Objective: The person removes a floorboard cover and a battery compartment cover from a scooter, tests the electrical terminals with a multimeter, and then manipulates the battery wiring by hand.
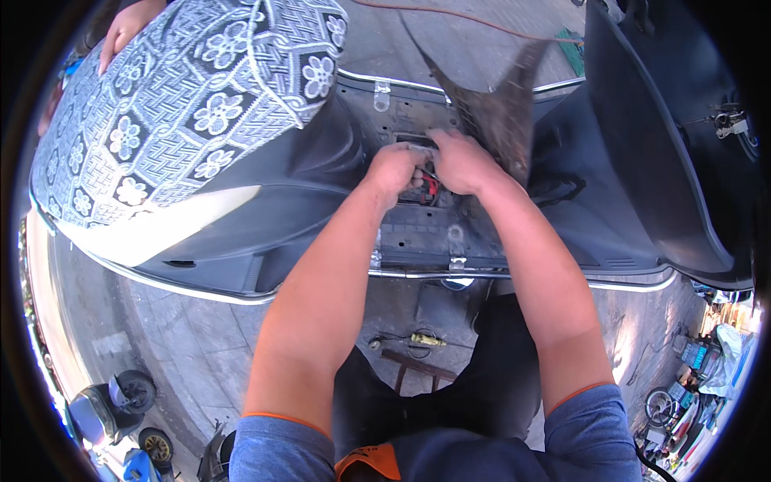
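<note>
My left hand (pixel 395 170) is curled at an open compartment (pixel 414 201) in the scooter's footboard (pixel 385 230), closed around something too small to make out. My right hand (pixel 462 163) is bent over the same opening, its fingers pressed in beside the left ones on a part I cannot make out. A red cable (pixel 431 189) shows between and below my hands, and most of the compartment's contents are hidden. A dark rubber mat (pixel 518 96) is folded up just to the right of my right hand.
A patterned seat cover (pixel 193 96) lies over the left body, with another person's hand (pixel 116 40) on it. A front panel (pixel 634 145) rises right. Below are a yellow-handled screwdriver (pixel 427 340) and metal stool (pixel 405 365); scooters (pixel 108 414) and piled items (pixel 707 361) sit outside.
</note>
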`<state>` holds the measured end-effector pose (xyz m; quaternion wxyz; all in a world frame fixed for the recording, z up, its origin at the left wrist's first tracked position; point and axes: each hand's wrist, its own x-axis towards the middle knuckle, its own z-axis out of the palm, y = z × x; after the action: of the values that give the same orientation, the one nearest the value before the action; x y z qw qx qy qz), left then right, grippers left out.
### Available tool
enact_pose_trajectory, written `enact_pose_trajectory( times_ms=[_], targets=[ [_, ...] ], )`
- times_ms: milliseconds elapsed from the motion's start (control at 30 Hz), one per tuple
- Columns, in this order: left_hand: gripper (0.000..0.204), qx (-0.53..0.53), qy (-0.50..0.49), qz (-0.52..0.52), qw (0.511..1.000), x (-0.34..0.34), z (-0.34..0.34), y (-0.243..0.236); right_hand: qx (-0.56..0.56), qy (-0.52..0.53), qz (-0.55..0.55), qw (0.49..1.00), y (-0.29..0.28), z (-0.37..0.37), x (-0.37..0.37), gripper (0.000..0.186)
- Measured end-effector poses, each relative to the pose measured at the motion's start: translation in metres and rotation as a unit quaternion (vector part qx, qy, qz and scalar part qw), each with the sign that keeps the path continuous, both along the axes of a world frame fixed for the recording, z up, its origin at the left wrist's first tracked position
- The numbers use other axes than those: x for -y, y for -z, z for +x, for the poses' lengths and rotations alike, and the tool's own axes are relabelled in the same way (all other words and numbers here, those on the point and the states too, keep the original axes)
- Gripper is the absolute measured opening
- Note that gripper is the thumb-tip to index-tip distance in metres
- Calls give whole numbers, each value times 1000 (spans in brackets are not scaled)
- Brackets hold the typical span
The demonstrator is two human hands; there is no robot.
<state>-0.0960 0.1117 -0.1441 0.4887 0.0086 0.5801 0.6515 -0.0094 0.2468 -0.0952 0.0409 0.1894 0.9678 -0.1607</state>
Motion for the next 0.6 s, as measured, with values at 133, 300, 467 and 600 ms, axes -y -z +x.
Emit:
enact_pose_trajectory(
  times_ms=[133, 300, 467, 600],
  targets=[
    [12, 13, 11, 43, 999, 8, -3, 2, -20, -32, -84, 996, 2, 8, -15, 27],
    [28, 27, -40, 50, 998, 11, -7, -2, -95, 31, -119, 988, 0, 9, -12, 27],
    [41, -312, -8, -127, 942, 8, 0, 28, -82, 96, -110, 986, 14, 13, -7, 26],
    [37, -438, 63, -188, 877, 2, -5, 50, -66, 86, -80, 991, 29, 11, -8, 27]
  ],
)
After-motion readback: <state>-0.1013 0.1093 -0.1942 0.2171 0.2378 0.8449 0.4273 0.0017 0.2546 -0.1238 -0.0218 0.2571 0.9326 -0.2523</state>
